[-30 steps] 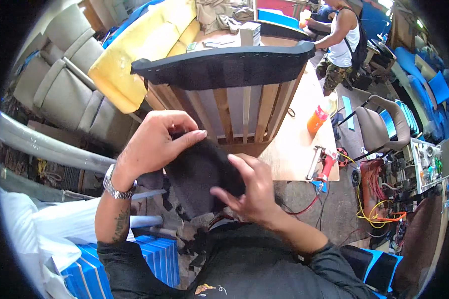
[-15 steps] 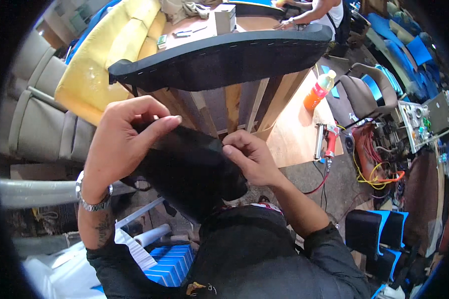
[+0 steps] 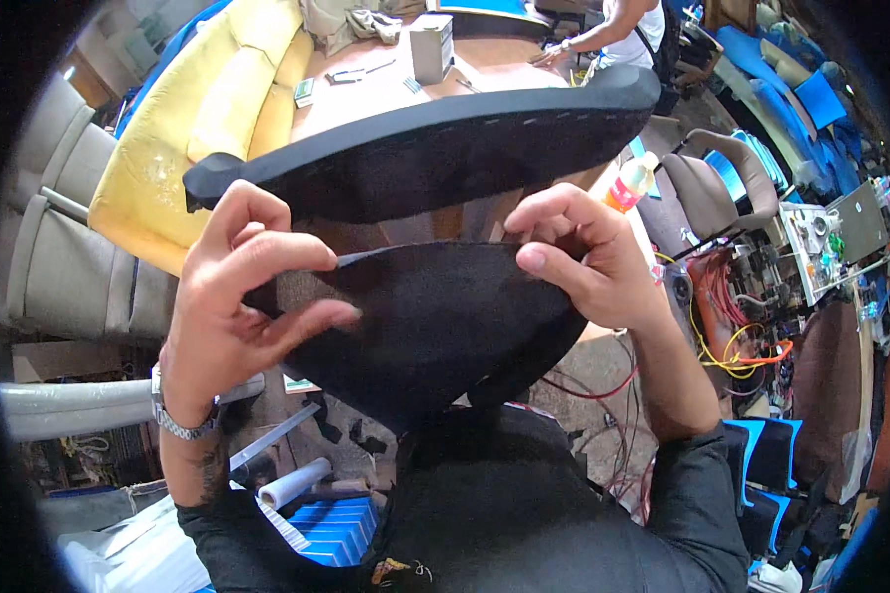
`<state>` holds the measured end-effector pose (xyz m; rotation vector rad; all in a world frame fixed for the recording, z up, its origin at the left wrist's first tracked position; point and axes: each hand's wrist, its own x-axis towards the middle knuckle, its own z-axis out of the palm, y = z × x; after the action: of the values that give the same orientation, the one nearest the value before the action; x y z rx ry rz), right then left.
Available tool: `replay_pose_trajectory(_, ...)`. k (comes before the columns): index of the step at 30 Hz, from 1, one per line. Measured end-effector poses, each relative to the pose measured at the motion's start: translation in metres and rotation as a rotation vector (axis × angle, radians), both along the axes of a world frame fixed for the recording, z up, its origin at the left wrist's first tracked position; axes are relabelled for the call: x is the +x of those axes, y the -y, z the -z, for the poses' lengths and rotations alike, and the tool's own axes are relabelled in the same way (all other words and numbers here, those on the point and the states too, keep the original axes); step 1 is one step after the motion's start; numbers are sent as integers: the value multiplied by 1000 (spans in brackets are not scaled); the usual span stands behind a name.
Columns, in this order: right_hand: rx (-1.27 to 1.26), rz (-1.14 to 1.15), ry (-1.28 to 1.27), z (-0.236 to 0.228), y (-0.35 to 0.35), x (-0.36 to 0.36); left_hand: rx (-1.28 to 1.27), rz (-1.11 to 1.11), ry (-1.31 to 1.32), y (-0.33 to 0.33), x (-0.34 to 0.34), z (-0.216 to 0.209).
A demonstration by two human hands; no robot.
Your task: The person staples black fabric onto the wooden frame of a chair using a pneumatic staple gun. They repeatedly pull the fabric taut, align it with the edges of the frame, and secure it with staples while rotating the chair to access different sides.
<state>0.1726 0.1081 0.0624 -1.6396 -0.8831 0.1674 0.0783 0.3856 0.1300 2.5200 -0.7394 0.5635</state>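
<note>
A black fabric piece (image 3: 435,306) hangs spread in front of my body, its top edge stretching between my hands. My left hand (image 3: 252,287), wearing a metal watch, is at the fabric's left upper corner with thumb and index finger apart; the thumb is slightly blurred. At the right upper corner, my right hand (image 3: 588,257) has its fingers curled round the fabric's edge, some fingertips hidden. Just beyond stands a wooden-slatted frame with a curved black padded top (image 3: 435,124), a row of staples along its near side.
A yellow foam sofa (image 3: 168,168) stands at the left. Behind the frame, a table carries a box (image 3: 431,49). A bottle with orange liquid (image 3: 631,183) and a chair (image 3: 712,188) are at the right. Red hoses (image 3: 603,395) cross the floor. Another person (image 3: 628,35) works at the far table.
My right hand has moved right and up, and the black fabric is now spread wider between my hands. My left thumb has parted from the index finger. The view has shifted slightly.
</note>
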Motion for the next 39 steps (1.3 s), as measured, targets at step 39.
replay_pose_trajectory(39, -136, 340, 1121, -47, -20, 63, -143, -478, 243, 36, 41, 23)
